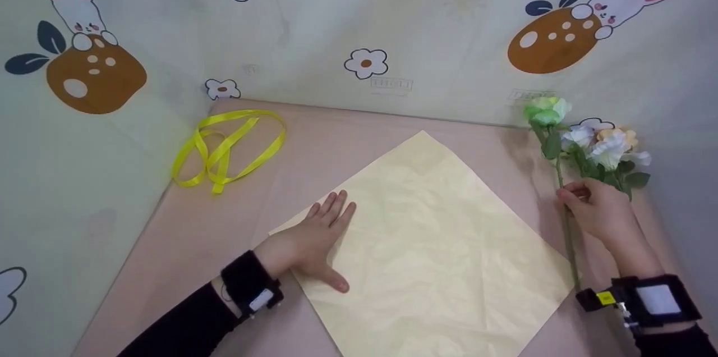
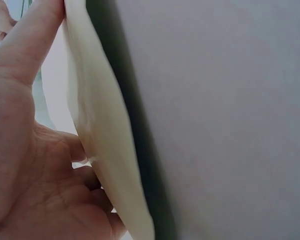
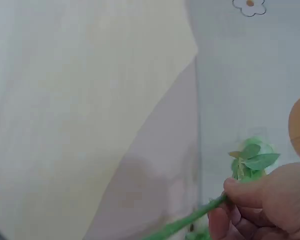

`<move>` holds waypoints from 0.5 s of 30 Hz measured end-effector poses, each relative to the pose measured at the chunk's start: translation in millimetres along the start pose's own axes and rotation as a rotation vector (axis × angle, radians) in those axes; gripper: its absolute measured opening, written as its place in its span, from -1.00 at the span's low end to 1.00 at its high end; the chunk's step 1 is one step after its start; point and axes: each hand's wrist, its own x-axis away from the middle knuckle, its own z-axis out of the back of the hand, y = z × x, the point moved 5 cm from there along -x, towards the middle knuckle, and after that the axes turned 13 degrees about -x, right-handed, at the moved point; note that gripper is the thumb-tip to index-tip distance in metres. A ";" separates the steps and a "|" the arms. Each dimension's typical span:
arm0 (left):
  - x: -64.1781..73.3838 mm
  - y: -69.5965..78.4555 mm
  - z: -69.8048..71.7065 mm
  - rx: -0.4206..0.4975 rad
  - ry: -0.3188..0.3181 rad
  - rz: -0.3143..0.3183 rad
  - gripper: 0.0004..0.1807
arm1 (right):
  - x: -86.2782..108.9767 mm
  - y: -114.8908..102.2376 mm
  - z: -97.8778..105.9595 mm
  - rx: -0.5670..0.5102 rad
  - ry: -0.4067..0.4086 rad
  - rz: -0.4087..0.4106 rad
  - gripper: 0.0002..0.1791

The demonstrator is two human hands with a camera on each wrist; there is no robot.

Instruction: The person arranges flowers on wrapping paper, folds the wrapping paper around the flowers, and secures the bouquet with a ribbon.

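A large cream sheet of wrapping paper (image 1: 426, 245) lies turned like a diamond on the pink surface. My left hand (image 1: 314, 239) rests on its left corner with fingers straight and thumb spread; in the left wrist view the paper's edge (image 2: 110, 150) stands beside the palm. Between thumb and fingertips my right hand (image 1: 606, 211) pinches the stem of a pale green artificial flower (image 1: 547, 111). That stem (image 3: 190, 217) runs down past the paper's right corner, and the bloom points away from me.
More artificial flowers (image 1: 608, 146), white and peach with green leaves, lie at the right behind my right hand. A looped yellow ribbon (image 1: 224, 149) lies at the back left. Cloth walls (image 1: 303, 26) printed with rabbits and flowers enclose the back and sides.
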 end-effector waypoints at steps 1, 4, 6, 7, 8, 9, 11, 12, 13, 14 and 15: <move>-0.1 0.2 1.3 0.009 0.001 -0.003 0.71 | 0.0 -8.1 -3.0 -0.053 0.001 0.002 -0.63; 0.4 -0.8 4.0 0.023 0.011 -0.004 0.71 | -2.0 -35.4 -20.8 -0.230 -0.026 0.020 -0.59; 1.2 -2.1 4.1 0.019 0.019 0.001 0.71 | -5.4 -54.1 -38.5 -0.338 -0.054 0.019 -0.61; 1.6 -2.4 3.8 0.018 0.022 0.003 0.71 | -7.4 -63.2 -48.9 -0.380 -0.062 0.021 -0.63; 2.0 -2.7 2.8 0.017 0.024 0.005 0.71 | -9.1 -71.8 -59.7 -0.419 -0.073 0.019 -0.65; 2.1 -2.7 1.5 0.018 0.024 0.005 0.71 | -10.6 -79.8 -70.7 -0.448 -0.084 0.015 -0.66; 1.8 -1.8 -0.6 0.016 0.021 0.002 0.71 | -14.5 -93.9 -93.1 -0.505 -0.094 0.013 -0.71; 1.4 -1.1 -1.1 0.015 0.019 0.001 0.71 | -17.0 -100.6 -103.7 -0.523 -0.097 0.016 -0.73; 0.8 -0.6 -1.5 0.014 0.019 0.001 0.71 | -19.8 -106.6 -113.5 -0.542 -0.099 0.022 -0.74; 0.1 -0.1 -1.4 0.011 0.020 0.002 0.71 | -22.6 -112.1 -122.5 -0.559 -0.102 0.028 -0.75; -0.8 0.5 -0.9 0.007 0.022 0.004 0.71 | -25.5 -117.0 -130.2 -0.571 -0.102 0.036 -0.76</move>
